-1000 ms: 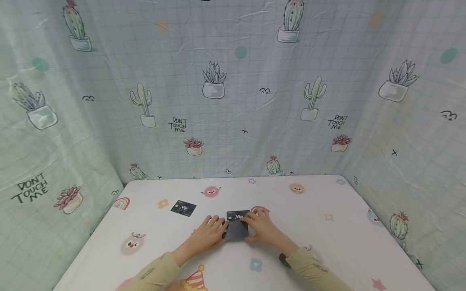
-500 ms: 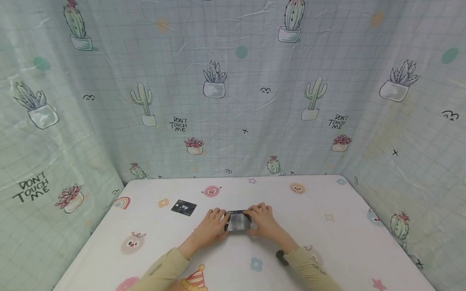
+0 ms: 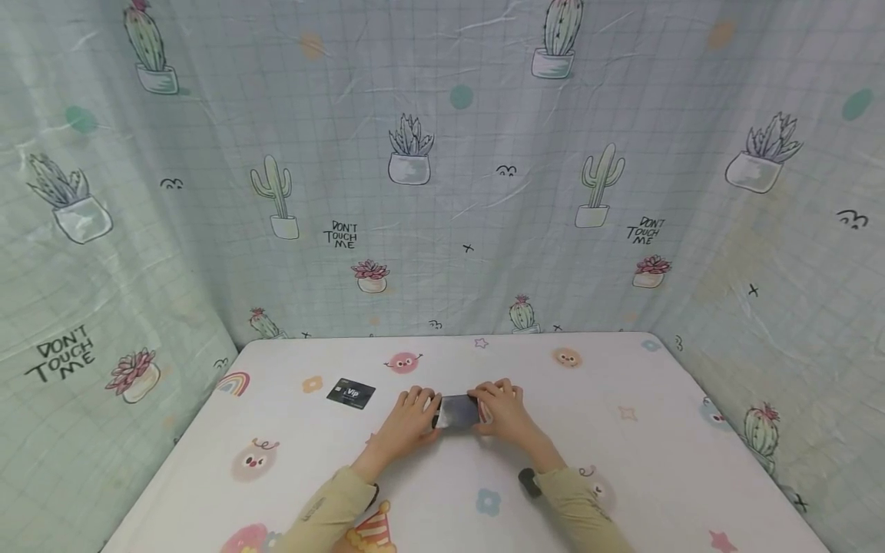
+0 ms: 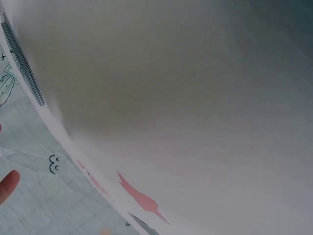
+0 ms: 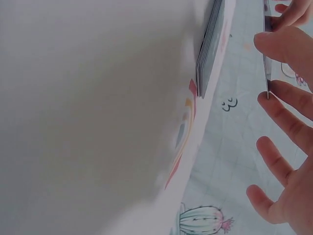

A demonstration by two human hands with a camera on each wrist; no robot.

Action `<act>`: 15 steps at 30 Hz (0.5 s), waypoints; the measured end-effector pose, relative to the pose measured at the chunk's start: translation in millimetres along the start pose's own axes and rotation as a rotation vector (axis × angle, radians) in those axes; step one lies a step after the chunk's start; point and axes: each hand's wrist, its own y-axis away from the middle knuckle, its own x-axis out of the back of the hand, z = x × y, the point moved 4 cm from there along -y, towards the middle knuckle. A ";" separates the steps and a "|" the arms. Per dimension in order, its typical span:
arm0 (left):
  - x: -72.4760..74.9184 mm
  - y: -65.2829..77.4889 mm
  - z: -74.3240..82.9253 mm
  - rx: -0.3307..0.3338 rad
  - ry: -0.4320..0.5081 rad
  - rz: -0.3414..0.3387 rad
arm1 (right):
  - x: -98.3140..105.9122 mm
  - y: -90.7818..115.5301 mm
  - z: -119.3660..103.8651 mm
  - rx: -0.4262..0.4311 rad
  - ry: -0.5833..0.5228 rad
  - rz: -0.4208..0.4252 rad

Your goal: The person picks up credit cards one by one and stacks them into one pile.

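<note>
In the head view, a dark, glossy card [image 3: 458,412] is held up between the two hands over the middle of the table. My left hand [image 3: 409,421] pinches its left end and my right hand [image 3: 506,415] its right end. Seen edge-on in the right wrist view, the card [image 5: 267,63] is thin, with the right thumb [image 5: 283,46] on one side and fingers on the other. Below it, a stack of cards [image 5: 208,54] lies on the table; the head view hides this stack. Only some fingertips [image 4: 9,186] show in the left wrist view, beside the stack's edge [image 4: 22,63].
A black card marked "Vip" [image 3: 351,393] lies alone on the table to the left of the hands. The white table [image 3: 594,407] has printed cartoon figures. Hanging cloth [image 3: 442,230] with cactus prints encloses the back and both sides. Dark wrist gear [image 3: 529,482] shows by the right sleeve.
The dark card has risen and tilted up from the table, now covering the "Vip" card that showed behind it. Both hands have moved slightly away from the body with it.
</note>
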 end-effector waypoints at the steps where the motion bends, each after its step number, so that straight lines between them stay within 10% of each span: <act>1: -0.5 -1.1 0.1 0.007 0.001 -0.004 | -0.9 -0.5 1.3 -0.004 0.003 0.000; 15: -15.1 -15.7 -4.2 0.031 -0.035 -0.092 | -8.9 -7.7 16.4 0.001 0.037 0.014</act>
